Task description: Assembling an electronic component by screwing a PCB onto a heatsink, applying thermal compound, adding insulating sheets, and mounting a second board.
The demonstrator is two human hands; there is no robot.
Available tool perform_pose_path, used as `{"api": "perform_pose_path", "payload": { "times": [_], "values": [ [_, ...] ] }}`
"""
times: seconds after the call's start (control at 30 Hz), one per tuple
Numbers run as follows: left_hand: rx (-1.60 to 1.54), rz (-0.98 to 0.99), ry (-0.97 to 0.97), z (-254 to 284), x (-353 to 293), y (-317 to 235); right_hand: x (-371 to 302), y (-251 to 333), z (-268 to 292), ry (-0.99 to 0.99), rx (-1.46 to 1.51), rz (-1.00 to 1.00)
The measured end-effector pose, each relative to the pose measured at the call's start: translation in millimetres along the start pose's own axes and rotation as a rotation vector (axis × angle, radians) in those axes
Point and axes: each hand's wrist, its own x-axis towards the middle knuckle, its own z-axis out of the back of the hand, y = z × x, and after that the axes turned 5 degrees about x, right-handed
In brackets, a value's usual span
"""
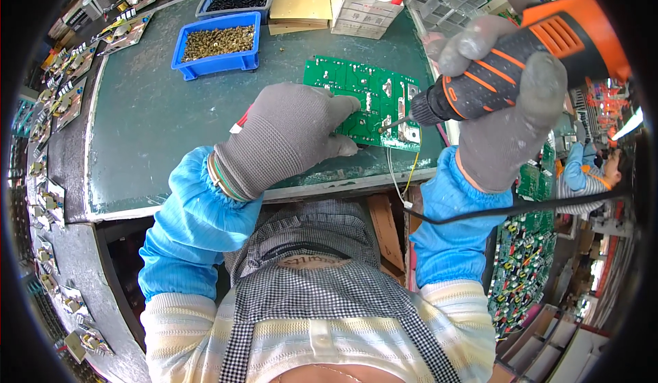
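Note:
A green circuit board (pixel 353 74) lies solder side up near the front of the table. My left hand (pixel 291 133), in a grey glove, grips its left edge, with the thumb and fingers closed on it. In my right hand (pixel 504 109), also gloved, is an orange and black power screwdriver (pixel 493 74), my fingers wrapped round its body. Its thin bit (pixel 397 124) slants down to the left, with the tip at a small brass-coloured screw (pixel 381 130) near the board's front right. White and yellow wires (pixel 392 170) hang from the board's front edge.
A blue bin (pixel 218 66) of brass-coloured screws stands on the green table (pixel 151 129), with a grey-blue bin (pixel 236 14) of black parts behind. Brown boards (pixel 298 6) and a white box (pixel 363 13) sit beyond. The tool's black cable (pixel 507 210) crosses my right sleeve. Circuit boards line both sides; a co-worker (pixel 586 177) is at right.

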Motion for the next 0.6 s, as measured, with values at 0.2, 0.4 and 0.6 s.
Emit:
{"api": "perform_pose_path", "payload": {
  "times": [0.2,0.4,0.6],
  "values": [
    [-0.033,-0.008,-0.027,-0.1,-1.6,-0.4,8.1,-7.2,3.3,0.120,0.097,-0.006],
    [-0.096,-0.090,-0.205,-4.9,-4.7,9.0,18.6,8.6,41.3,0.451,0.483,0.007],
    [-1.084,0.002,0.052,5.2,-34.9,-8.1,-24.5,42.6,24.2,0.271,0.749,0.268]
  ]
}}
